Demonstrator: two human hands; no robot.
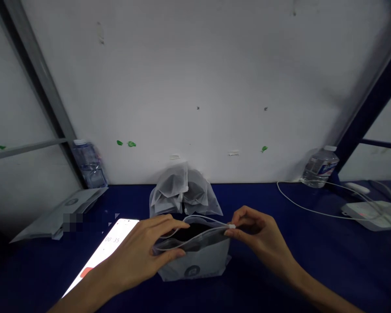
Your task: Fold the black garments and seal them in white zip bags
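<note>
A frosted zipper bag (198, 263) with a round dark logo stands upright on the blue table, its mouth gaping and something dark inside. My left hand (150, 245) grips the bag's left end, thumb on the near side and fingers over the far rim. At the right end of the mouth, my right hand (254, 228) pinches the bag's corner beside the white zip slider (231, 226). Just behind, more frosted zipper bags (169, 189) with dark contents lean against the wall.
A lit phone (109, 243) showing a timer lies left of my left forearm. Flat bags (73, 204) are stacked at the far left. Plastic bottles stand at the back left (89, 163) and back right (321, 167). A white power strip (368, 213) with cables lies at right.
</note>
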